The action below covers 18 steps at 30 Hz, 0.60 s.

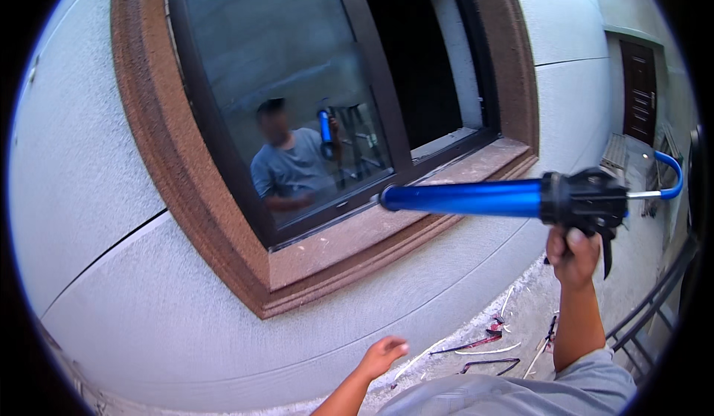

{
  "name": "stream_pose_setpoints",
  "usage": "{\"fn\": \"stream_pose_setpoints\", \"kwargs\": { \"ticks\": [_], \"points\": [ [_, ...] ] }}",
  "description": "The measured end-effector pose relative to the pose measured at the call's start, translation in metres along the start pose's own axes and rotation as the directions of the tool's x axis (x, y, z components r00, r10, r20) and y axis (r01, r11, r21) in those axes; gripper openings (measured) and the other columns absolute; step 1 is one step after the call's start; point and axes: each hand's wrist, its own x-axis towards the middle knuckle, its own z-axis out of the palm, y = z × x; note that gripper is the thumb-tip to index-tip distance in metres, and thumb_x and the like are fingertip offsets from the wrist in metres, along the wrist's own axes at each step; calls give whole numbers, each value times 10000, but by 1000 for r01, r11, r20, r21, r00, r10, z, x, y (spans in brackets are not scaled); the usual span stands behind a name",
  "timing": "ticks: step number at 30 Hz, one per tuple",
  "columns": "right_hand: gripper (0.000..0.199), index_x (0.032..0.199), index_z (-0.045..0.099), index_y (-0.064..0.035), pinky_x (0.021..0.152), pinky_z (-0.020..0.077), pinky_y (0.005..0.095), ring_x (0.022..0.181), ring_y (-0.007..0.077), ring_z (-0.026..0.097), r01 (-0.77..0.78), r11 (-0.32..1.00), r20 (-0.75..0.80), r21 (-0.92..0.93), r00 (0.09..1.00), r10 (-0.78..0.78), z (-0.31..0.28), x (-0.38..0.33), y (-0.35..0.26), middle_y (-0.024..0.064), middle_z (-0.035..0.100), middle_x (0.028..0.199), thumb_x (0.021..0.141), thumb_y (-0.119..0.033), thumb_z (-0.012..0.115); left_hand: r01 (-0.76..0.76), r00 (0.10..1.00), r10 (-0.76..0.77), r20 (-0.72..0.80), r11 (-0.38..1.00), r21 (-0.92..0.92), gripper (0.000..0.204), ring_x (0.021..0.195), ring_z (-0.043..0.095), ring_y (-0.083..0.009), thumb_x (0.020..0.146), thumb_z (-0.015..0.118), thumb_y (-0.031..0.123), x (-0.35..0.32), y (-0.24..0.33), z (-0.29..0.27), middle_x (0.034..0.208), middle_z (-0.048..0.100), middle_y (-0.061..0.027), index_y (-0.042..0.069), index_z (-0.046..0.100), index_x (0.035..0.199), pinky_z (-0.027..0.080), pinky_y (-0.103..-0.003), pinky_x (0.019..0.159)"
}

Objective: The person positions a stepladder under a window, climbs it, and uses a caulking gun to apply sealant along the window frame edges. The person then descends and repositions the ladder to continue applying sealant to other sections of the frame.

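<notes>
My right hand [576, 256] is closed round the handle of a caulking gun [468, 197] with a long blue barrel and a black body. The gun lies almost level across the view, its black front end pointing left, by the lower frame of a dark-framed window [286, 103]. A blue hooked rod sticks out at its back. I cannot tell whether the front end touches the window. Low in the middle, my left hand [383, 356] hangs in front of the wall with loosely bent fingers, apart from the gun and holding nothing visible.
A brown stone surround and sill [342, 248] frame the window; its right side stands open. White textured wall [82, 155] lies around it. Strips and scraps [487, 341] litter the ground below. A black railing [654, 297] runs at right, and a brown door [638, 92] stands farther back.
</notes>
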Motion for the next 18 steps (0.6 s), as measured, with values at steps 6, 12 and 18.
{"fn": "stream_pose_setpoints", "kwargs": {
  "ticks": [6,12,18],
  "points": [
    [368,978,643,-108,384,397,295,433,138,474,-542,655,145,526,817,559,-13,-45,21,2,535,616,1003,-466,563,-650,594,803,-43,448,-614,729,1305,569,-335,899,749,235,18,148,62,1403,578,-190,36,401,1507,446,-480,1102],
    [498,1065,656,-81,529,492,378,602,226,597,-915,255,255,312,339,906,-18,-85,77,75,624,756,979,-567,587,-716,656,662,-362,396,-575,696,1368,524,-350,790,772,144,-1,154,67,1430,569,-226,80,504,1429,407,-513,1170],
    [534,1177,662,91,754,599,386,1004,279,712,-888,276,533,-369,41,845,-46,-104,88,201,710,1058,996,-407,597,-502,734,147,-663,775,-384,501,1079,687,-306,822,784,116,-21,166,73,1259,649,-190,35,572,1268,630,-466,852]
  ]
}}
